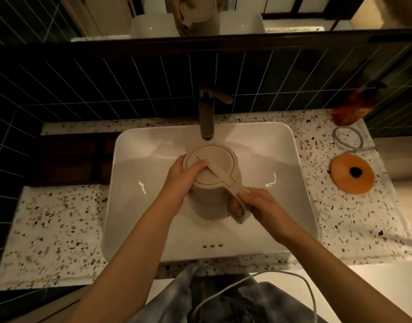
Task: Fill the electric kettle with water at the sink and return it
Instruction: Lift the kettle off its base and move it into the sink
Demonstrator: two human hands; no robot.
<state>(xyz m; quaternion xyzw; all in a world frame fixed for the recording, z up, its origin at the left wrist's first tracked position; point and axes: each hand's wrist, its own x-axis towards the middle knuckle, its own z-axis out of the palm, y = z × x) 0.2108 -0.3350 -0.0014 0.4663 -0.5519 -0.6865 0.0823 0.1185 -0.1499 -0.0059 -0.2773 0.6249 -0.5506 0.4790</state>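
Observation:
A pale electric kettle (212,201) is held upright inside the white sink basin (282,164), just in front of the dark tap spout (207,122). Its lid (220,159) is down. My right hand (263,206) is wrapped around the kettle's handle at the near right. My left hand (181,180) rests on the kettle's left side, with the fingers on the lid's edge. No water runs from the tap. The round orange kettle base (352,173) lies on the counter to the right of the sink.
The speckled countertop (55,229) surrounds the sink. A grey cord (347,138) coils behind the orange base, and a reddish object (349,110) sits at the back right. Dark tiles and a mirror rise behind the tap. A white cable (258,276) hangs near my body.

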